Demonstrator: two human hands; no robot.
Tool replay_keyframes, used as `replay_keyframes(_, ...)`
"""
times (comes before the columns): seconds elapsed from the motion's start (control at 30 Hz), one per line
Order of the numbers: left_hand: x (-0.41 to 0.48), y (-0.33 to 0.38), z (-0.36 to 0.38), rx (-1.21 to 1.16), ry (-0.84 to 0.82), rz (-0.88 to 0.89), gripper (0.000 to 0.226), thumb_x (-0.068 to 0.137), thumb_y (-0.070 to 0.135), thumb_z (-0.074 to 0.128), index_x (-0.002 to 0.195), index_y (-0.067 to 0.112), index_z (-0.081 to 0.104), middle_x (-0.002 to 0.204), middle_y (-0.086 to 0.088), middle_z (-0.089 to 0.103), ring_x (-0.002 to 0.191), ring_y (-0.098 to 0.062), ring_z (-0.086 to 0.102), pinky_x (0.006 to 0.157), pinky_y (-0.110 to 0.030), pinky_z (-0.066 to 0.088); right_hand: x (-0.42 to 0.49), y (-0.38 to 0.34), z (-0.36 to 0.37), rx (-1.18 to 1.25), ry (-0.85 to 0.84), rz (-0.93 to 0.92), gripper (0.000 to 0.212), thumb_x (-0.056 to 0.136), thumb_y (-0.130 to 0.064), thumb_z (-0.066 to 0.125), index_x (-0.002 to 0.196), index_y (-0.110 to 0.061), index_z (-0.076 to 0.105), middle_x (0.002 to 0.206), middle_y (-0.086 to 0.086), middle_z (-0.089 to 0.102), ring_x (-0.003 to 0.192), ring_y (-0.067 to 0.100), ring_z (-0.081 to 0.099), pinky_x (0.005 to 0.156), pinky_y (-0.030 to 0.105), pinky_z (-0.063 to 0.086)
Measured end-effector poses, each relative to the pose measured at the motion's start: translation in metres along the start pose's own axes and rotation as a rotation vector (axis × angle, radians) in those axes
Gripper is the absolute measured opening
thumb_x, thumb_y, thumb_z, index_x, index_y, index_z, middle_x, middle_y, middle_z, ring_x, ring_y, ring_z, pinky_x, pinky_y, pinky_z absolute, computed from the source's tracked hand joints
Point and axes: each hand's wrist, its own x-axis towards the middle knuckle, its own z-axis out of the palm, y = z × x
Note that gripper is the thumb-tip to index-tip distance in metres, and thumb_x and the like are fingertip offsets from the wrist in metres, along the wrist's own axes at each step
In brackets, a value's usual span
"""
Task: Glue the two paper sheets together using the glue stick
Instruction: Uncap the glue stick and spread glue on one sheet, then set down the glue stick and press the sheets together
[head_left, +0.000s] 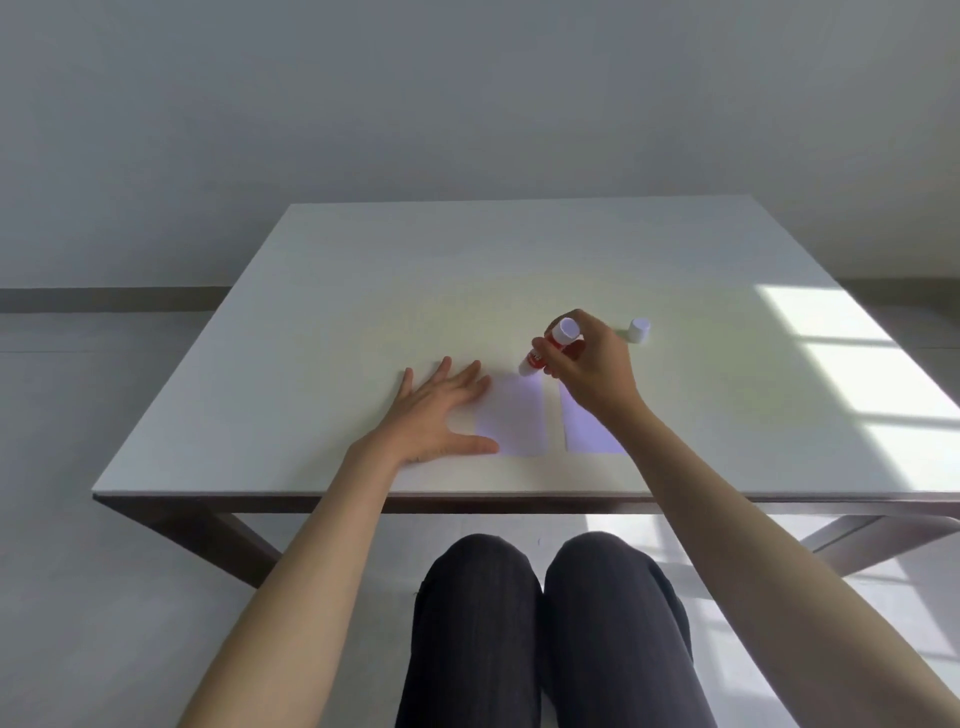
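Observation:
Two small pale sheets lie side by side on the white table (363, 291), near its front edge. My left hand (441, 410) lies flat with fingers spread, its thumb and fingertips on the left edge of the left sheet (514, 415). My right hand (592, 364) grips a red and white glue stick (550, 345), tilted, with its lower tip touching the far edge of the left sheet. The right sheet (587, 431) is partly hidden under my right wrist. The white cap (640, 330) stands on the table just right of my right hand.
A patch of sunlight (872, 374) falls across the right side of the table. My knees (545, 597) in dark trousers sit below the front edge. Grey wall and floor lie behind the table.

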Motion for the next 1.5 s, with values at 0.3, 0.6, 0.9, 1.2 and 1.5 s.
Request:
replay_keyframes(0.3, -0.001, 0.002, -0.001, -0.022, -0.006, 0.001, 0.091, 0.075, 0.061, 0.061, 0.15, 0.032, 0.018, 0.159, 0.021, 0.004, 0.148, -0.009, -0.01, 0.116, -0.047, -0.016, -0.015, 0.005, -0.011, 0.014, -0.169, 0.079, 0.017, 0.085, -0.011, 0.065, 0.08, 0.004, 0.059, 0.06, 0.005, 0.065, 0.046, 0.018, 0.062, 0.053, 0.029, 0.054)
replay_keyframes(0.6, -0.002, -0.002, -0.001, 0.005, -0.007, 0.017, 0.097, 0.08, 0.059, 0.057, 0.151, 0.03, -0.003, 0.159, 0.018, -0.008, 0.147, -0.008, -0.012, 0.117, -0.046, -0.016, -0.023, 0.003, -0.03, 0.905, 0.095, 0.475, 0.008, 0.091, -0.005, 0.057, 0.085, -0.001, 0.058, 0.067, 0.012, 0.066, 0.055, 0.022, 0.07, 0.06, 0.027, 0.061)
replay_keyframes(0.9, -0.005, 0.065, -0.016, -0.831, 0.327, 0.147, 0.031, 0.081, 0.026, 0.071, 0.111, 0.034, 0.067, 0.116, 0.023, 0.064, 0.114, 0.008, 0.057, 0.105, -0.021, 0.041, -0.054, -0.023, 0.008, 1.531, 0.004, 0.892, 0.014, 0.092, -0.016, 0.058, 0.092, -0.002, 0.06, 0.064, 0.008, 0.071, 0.055, 0.018, 0.07, 0.055, 0.024, 0.06)
replay_keyframes(1.2, 0.012, 0.057, -0.058, -0.653, 0.639, 0.052, 0.02, 0.079, 0.027, 0.062, 0.06, 0.025, 0.069, 0.064, 0.015, 0.074, 0.073, 0.006, 0.068, 0.07, -0.005, 0.043, -0.075, -0.016, -0.003, 0.863, -0.089, 0.655, 0.033, 0.093, -0.026, 0.057, 0.121, -0.007, 0.055, 0.11, 0.013, 0.059, 0.082, 0.027, 0.064, 0.066, 0.032, 0.054)
replay_keyframes(1.5, 0.043, 0.024, -0.049, -0.427, 0.64, -0.238, 0.021, 0.074, 0.027, 0.057, 0.059, 0.016, 0.067, 0.061, 0.009, 0.073, 0.066, -0.003, 0.061, 0.058, -0.024, 0.039, -0.089, -0.015, -0.001, 0.428, -0.083, 0.485, 0.027, 0.095, -0.015, 0.052, 0.12, -0.015, 0.061, 0.108, 0.0, 0.06, 0.079, 0.017, 0.062, 0.061, 0.023, 0.053)
